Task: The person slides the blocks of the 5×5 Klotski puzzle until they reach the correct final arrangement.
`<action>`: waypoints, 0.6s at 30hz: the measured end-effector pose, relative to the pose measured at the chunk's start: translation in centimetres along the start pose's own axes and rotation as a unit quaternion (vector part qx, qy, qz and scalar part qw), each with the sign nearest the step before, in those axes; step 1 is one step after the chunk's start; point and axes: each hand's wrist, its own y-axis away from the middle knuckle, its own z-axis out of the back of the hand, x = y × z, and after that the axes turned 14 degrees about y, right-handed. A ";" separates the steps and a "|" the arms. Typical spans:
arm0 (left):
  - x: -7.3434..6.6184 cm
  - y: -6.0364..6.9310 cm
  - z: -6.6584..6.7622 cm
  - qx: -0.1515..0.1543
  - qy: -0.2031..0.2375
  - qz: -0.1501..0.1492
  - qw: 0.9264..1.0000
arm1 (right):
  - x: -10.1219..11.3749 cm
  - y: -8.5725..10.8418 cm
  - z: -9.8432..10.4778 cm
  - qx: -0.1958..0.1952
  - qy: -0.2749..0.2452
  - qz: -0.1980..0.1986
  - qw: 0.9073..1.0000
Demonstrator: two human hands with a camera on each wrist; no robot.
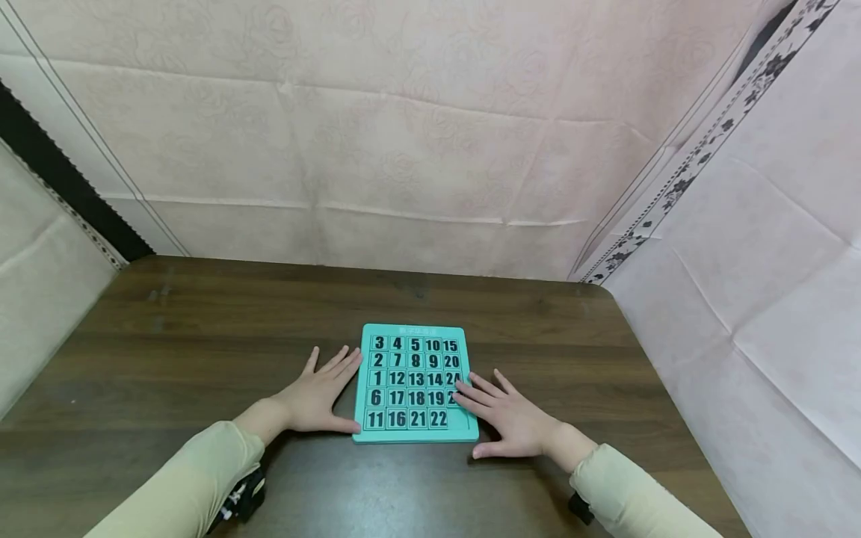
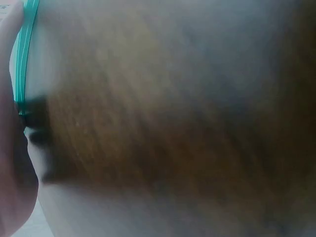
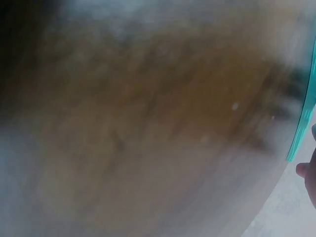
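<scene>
A turquoise number slide puzzle [image 1: 406, 388] lies flat on the table, its tiles printed with black numbers in rows. Its lower right corner cell shows no tile. Along its left side my left hand [image 1: 312, 396] lies with spread, straight fingers, a fingertip and the thumb touching the edge. My right hand [image 1: 514, 422] rests its straight fingertips over the right edge, partly covering a couple of tiles; its thumb is apart from the puzzle, on the table side. Each wrist view catches only a strip of the puzzle's edge [image 2: 22, 64] and a little of the hand.
The dark brown wooden table [image 1: 235, 329] reflects light near its front. Pale patterned cloth [image 1: 403, 149] hangs behind it, and more white cloth [image 1: 760, 299] borders the right side. Black wrist straps [image 1: 245, 497] show below the pale green sleeves [image 1: 181, 478].
</scene>
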 end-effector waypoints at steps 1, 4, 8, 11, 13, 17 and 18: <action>0.0 0.0 0.0 0.002 0.002 0.001 1.000 | 0.0 0.0 0.0 0.000 -0.003 0.001 1.000; 0.0 0.0 0.0 0.009 0.001 0.004 1.000 | 0.0 0.0 -0.1 -0.001 -0.007 0.003 1.000; -0.1 -0.1 0.0 0.008 0.000 0.003 1.000 | 0.0 0.0 -0.2 -0.001 -0.007 0.004 1.000; -0.2 -0.1 0.1 0.008 0.002 0.002 1.000 | 0.0 0.1 -0.2 0.005 -0.013 0.001 1.000; -0.2 -0.1 0.1 0.008 0.003 0.002 1.000 | 0.1 0.2 -0.2 0.009 -0.019 0.000 1.000; -0.3 0.0 0.2 0.008 0.002 0.004 1.000 | 0.2 0.2 -0.2 0.013 -0.019 0.002 1.000; -0.3 0.0 0.2 0.008 0.002 0.004 1.000 | 0.2 0.3 -0.2 0.014 -0.020 0.002 1.000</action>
